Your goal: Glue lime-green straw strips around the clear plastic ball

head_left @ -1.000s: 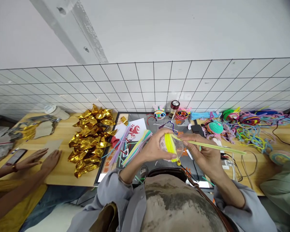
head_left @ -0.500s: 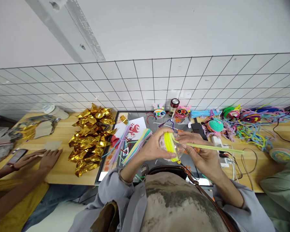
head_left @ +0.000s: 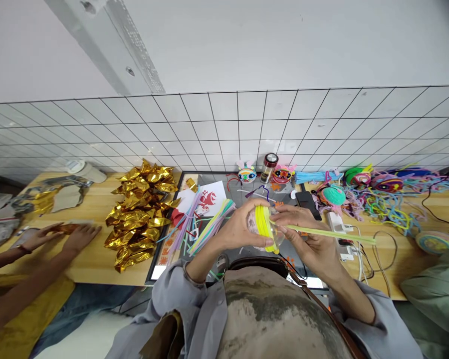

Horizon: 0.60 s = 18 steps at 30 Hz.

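Note:
My left hand (head_left: 239, 227) is closed around a clear round ball (head_left: 251, 221) with yellow pipe cleaner (head_left: 264, 224) wound in several bands around it. My right hand (head_left: 309, 234) is at the ball's right side, its fingers pinching the yellow pipe cleaner against it. A loose pale yellow end (head_left: 344, 232) sticks out to the right past that hand. Below the ball is a dark grey mat (head_left: 239, 253). Left of my left hand lies a bundle of pastel pipe cleaners (head_left: 211, 234).
Gold foil pieces (head_left: 140, 214) are heaped at left. Two decorated balls (head_left: 246, 173) and a flask (head_left: 270, 164) stand by the tiled wall. Tangled pipe cleaners (head_left: 389, 209), a power strip (head_left: 336, 224) and cables lie right. A co-worker's hands (head_left: 80, 239) are far left.
My right fingers have shifted slightly along the ball, and the loose yellow end has dipped a little. At far left, the co-worker's hands now hold something brownish.

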Each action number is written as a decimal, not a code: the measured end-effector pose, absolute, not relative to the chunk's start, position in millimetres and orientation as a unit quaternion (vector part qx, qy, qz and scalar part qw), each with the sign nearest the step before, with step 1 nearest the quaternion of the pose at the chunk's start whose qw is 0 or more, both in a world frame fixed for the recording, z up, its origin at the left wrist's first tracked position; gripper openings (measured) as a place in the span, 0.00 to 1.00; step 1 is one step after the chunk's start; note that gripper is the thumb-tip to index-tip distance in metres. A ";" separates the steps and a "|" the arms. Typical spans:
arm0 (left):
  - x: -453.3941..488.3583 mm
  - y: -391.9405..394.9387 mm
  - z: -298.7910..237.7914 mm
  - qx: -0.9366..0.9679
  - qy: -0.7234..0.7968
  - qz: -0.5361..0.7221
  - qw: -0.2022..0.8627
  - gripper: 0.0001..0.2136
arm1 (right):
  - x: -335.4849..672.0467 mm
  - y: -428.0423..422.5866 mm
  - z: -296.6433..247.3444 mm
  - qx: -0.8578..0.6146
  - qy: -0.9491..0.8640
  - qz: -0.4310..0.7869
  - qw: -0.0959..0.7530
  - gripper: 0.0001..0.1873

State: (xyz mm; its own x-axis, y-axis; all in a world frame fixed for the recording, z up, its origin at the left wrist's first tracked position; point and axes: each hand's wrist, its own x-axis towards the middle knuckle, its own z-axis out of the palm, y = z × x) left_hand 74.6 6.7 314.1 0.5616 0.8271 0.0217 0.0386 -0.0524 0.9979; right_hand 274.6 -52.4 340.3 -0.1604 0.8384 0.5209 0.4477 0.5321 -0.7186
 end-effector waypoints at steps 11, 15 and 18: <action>75.8 6.2 311.9 0.634 0.327 0.338 0.614 0.39 | 277.0 -54.0 335.9 -0.438 -0.742 0.210 0.462 0.10; 75.6 7.0 310.0 0.636 0.323 0.331 0.618 0.38 | 276.4 -54.4 336.4 -0.439 -0.741 0.199 0.467 0.09; 75.3 7.6 309.0 0.642 0.317 0.340 0.609 0.36 | 275.6 -54.4 336.3 -0.438 -0.741 0.198 0.469 0.08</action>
State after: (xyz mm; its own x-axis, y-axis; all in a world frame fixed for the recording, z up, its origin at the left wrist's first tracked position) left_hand 75.3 7.6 309.0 0.5679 0.8216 0.0499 -0.0063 -0.0563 0.9984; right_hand 275.6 -54.4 336.3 -0.1772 0.8346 0.5216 0.4633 0.5383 -0.7040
